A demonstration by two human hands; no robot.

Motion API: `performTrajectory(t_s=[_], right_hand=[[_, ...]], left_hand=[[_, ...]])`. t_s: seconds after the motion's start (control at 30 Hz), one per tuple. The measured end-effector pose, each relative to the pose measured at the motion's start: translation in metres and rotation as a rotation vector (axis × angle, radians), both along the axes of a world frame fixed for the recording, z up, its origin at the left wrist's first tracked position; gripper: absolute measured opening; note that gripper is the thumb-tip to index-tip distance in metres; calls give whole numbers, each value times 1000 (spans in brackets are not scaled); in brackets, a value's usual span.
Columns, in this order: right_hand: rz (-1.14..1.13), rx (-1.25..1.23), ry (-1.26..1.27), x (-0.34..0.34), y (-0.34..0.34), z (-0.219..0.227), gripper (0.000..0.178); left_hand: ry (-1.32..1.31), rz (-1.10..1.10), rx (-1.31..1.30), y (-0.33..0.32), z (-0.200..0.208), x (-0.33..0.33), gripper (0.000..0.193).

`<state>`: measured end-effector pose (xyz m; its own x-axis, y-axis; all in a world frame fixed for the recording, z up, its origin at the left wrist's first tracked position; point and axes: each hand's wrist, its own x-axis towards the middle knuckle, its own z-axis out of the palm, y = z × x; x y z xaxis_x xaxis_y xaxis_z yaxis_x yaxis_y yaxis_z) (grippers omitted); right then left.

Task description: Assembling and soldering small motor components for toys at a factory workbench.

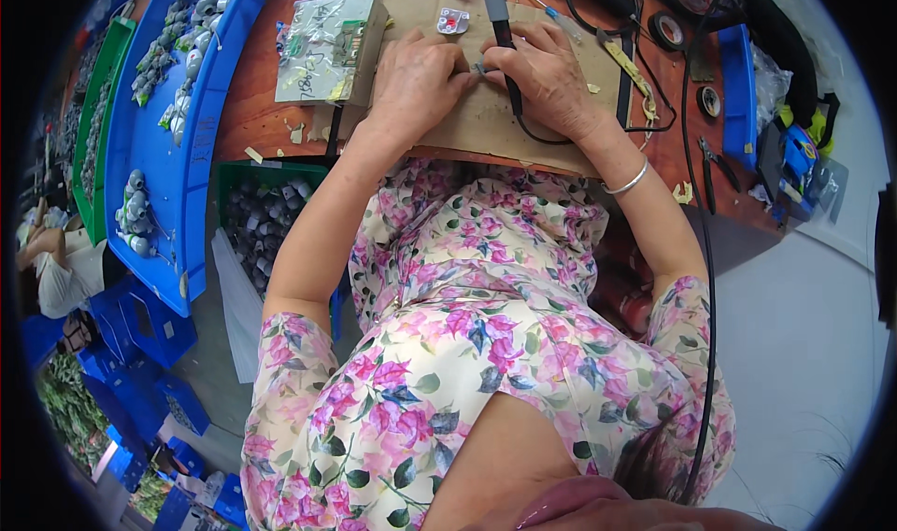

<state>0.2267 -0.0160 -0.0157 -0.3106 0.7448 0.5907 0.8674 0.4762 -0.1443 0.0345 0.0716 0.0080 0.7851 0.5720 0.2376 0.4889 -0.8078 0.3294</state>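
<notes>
My left hand rests on a cardboard sheet on the bench, its thumb and index finger closed in a pinch. Facing it is my right hand, with curled fingers and the thumb pointing at the left one. Between the fingertips shows a bit of a small blue-grey piece, too small to name. A corded grey-and-black rod-shaped tool crosses in front of my right thumb; whether that hand grips it, I cannot tell. Beyond the hands lies a small white part with a red spot.
A tape-patched box with a circuit board stands left of my left hand. Blue and green bins hold grey parts. Rightward lie tape rolls, pliers and a blue tray. A black cable hangs down the right.
</notes>
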Motion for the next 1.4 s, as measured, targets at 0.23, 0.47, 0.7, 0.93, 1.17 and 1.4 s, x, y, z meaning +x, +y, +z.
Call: performTrajectory(t_s=[0.23,0.47,0.7,0.93,1.17,1.4], right_hand=[[-56,32,-30,6,0,3,34],[-156,241,32,27,-8,45,33],[-591,325,-70,109,51,50,40],[-768,73,-333,211,123,17,25],[-641,312,-219,145,75,70,27],[-547,-140,123,61,-74,27,16]], left_hand=[[-105,-30,-40,3,1,2,16],[-83,-47,-145,-1,2,2,14],[-110,-66,-176,-5,6,-3,14],[-96,-126,-260,1,16,-7,19],[-168,-113,-241,-2,11,-13,34],[-283,14,-130,-24,15,-19,45]])
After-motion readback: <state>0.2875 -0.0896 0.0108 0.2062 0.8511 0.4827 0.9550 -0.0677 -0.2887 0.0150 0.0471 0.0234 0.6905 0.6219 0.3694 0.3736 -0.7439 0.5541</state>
